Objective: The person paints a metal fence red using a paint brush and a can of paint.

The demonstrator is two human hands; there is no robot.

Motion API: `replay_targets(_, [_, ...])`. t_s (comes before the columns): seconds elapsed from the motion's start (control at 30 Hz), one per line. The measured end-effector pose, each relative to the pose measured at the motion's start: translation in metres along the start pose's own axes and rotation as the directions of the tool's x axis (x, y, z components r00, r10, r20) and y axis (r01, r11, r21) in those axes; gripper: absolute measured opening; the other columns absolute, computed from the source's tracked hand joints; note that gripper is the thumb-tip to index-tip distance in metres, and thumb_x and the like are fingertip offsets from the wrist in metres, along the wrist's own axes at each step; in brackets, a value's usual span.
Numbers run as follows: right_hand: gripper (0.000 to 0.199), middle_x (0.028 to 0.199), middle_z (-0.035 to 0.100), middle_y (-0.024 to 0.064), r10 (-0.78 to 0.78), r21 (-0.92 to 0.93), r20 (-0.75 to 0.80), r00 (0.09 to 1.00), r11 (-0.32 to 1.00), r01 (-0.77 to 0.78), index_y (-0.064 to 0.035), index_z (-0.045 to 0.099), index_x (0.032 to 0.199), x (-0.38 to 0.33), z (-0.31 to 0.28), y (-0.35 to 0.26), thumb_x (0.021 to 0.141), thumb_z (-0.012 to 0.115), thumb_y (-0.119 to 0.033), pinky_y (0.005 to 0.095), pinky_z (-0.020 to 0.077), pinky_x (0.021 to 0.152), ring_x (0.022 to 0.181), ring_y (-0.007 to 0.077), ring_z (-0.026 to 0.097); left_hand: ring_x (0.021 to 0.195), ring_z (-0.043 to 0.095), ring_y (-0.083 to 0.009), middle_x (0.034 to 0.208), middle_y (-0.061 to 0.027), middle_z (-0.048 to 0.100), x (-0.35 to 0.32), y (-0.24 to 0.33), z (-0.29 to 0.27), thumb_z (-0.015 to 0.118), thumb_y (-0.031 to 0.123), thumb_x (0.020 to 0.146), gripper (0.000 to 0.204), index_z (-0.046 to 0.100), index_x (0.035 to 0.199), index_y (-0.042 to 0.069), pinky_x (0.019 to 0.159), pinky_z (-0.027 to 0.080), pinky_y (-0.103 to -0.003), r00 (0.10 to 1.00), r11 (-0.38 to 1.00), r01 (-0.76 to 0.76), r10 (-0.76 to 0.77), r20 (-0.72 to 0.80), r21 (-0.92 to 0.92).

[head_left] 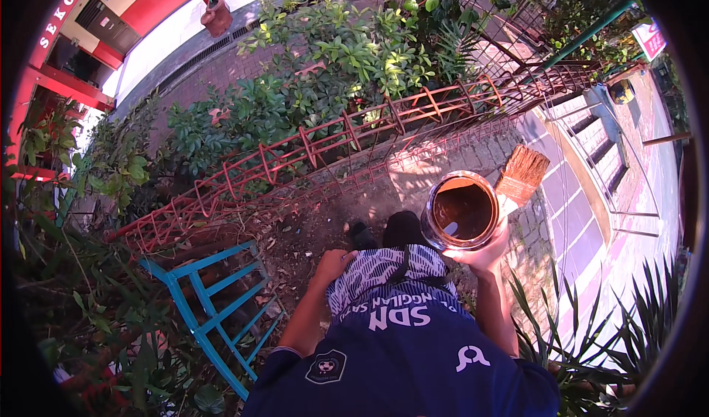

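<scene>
My right hand (487, 253) is closed around a round paint can (436, 234), raised at the right of my lap. Dark reddish-brown liquid (465, 209) shows inside its open top. A wide paintbrush (521, 175) sticks up beside the can's rim, its bristles tinted orange-brown; my right hand seems to grip it together with the can, though its handle is hidden. My left hand (337, 262) lies at the left edge of my patterned shirt hem, fingers curled. What those fingers hold, if anything, cannot be made out.
A reddish lattice frame of metal bars (310, 147) runs diagonally ahead of me, with leafy shrubs (354, 55) behind it. At the left stands a turquoise metal rack (203, 306) among plants. Spiky leaves (591, 343) rise at the right, near a paved path (569, 203).
</scene>
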State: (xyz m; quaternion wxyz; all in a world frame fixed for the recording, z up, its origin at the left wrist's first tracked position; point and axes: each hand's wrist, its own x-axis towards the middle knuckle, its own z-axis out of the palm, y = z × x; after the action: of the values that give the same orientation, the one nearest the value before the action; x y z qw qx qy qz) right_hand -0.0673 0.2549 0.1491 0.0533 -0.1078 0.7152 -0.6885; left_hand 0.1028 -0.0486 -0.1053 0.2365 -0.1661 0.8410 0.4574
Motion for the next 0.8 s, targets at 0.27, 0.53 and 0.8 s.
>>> replay_targets(0.27, [0.096, 0.119, 0.066, 0.0087, 0.251, -0.63, 0.047, 0.967, 0.759, -0.167, -0.0016, 0.062, 0.123, -0.051, -0.019, 0.057, 0.046, 0.107, -0.038, 0.0355, 0.0503, 0.098, 0.11, 0.0209, 0.066, 0.118, 0.066, -0.0325, 0.122, -0.0179, 0.068, -0.029, 0.064, -0.039, 0.085, 0.035, 0.086, 0.066, 0.056, 0.138, 0.007, 0.098, 0.052, -0.044, 0.992, 0.954, -0.114, 0.094, -0.087, -0.279])
replay_targets(0.53, [0.078, 0.104, 0.067, 0.0065, 0.381, -0.536, 0.13, 0.915, 0.804, -0.259, -0.0054, 0.062, 0.105, -0.029, -0.003, 0.02, 0.049, 0.108, -0.037, 0.0354, 0.0506, 0.088, 0.097, 0.0171, 0.064, 0.143, 0.051, -0.0287, 0.152, -0.015, 0.052, 0.0, 0.236, -0.064, 0.103, 0.023, 0.062, 0.11, 0.043, 0.152, 0.006, 0.121, 0.039, -0.045, 0.703, 0.488, -0.533, 0.71, -0.04, -0.691])
replay_targets(0.8, [0.103, 0.109, 0.069, 0.0074, 0.227, -0.299, 0.194, 0.954, 0.94, -0.163, -0.0011, 0.06, 0.12, 0.003, -0.034, 0.037, 0.039, 0.11, -0.04, 0.0376, 0.0515, 0.091, 0.1, 0.0214, 0.066, 0.142, 0.052, -0.0264, 0.152, -0.0149, 0.054, 0.027, 0.258, -0.041, 0.104, 0.025, 0.057, 0.108, 0.047, 0.148, 0.006, 0.121, 0.04, -0.043, 0.723, 0.469, -0.523, 0.687, -0.079, -0.712])
